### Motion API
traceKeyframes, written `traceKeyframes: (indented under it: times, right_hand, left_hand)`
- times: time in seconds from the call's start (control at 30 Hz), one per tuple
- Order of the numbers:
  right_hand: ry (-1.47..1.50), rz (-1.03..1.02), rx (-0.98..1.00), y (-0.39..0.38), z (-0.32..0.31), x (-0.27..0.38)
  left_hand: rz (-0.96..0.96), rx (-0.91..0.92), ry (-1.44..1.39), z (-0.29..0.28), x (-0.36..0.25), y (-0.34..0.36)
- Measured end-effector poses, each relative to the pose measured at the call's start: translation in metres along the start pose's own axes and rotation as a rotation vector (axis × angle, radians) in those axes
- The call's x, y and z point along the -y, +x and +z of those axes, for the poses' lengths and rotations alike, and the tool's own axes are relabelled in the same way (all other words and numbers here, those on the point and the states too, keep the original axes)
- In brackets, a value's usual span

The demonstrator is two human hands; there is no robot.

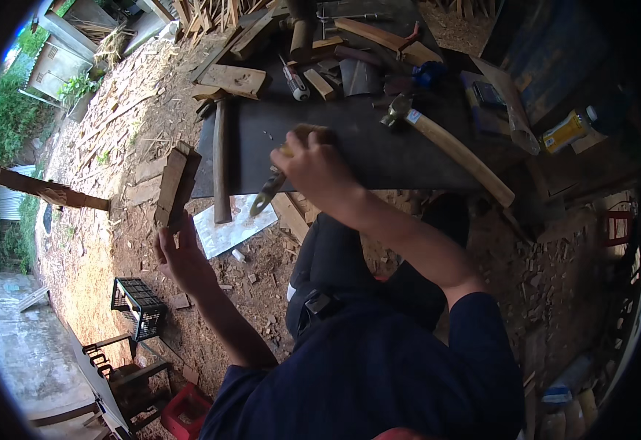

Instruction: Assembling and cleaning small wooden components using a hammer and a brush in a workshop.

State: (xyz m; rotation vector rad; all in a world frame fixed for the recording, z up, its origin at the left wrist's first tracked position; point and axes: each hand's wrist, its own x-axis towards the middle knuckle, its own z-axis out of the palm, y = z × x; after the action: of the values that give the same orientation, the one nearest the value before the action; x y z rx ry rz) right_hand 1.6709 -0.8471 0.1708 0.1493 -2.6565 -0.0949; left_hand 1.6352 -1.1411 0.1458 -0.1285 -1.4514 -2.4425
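At the left of the dark tabletop, my left hand (181, 253) grips a wooden block (168, 187) by its lower end, holding it raised and tilted. My right hand (317, 165) is over the front part of the table, its fingers closed round a paintbrush (265, 196). The brush's handle points down and left past the table edge, and what look like brown bristles show beyond my fingers. Between my hands lies a wooden tool handle (221, 161) that juts over the front edge. A hammer (456, 147) rests to the right of my right hand.
The dark table (254, 139) bears a screwdriver (293, 79), wood offcuts (232, 79) and a long wooden piece (390, 40) at its far side. A yellow container (566, 132) stands at right. Wood chips cover the ground, with a black crate (141, 306) at left.
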Motion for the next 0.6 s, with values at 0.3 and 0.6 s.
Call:
traceKeyframes:
  times: [0.3, 0.6]
  right_hand:
    - [0.557, -0.141, -0.136, 0.05, 0.017, -0.025]
    - [0.783, -0.186, -0.102, 0.038, 0.016, -0.025]
  left_hand:
    - [0.1, 0.017, -0.026, -0.011, -0.036, -0.006]
    - [0.145, 0.025, -0.014, -0.019, -0.053, -0.007]
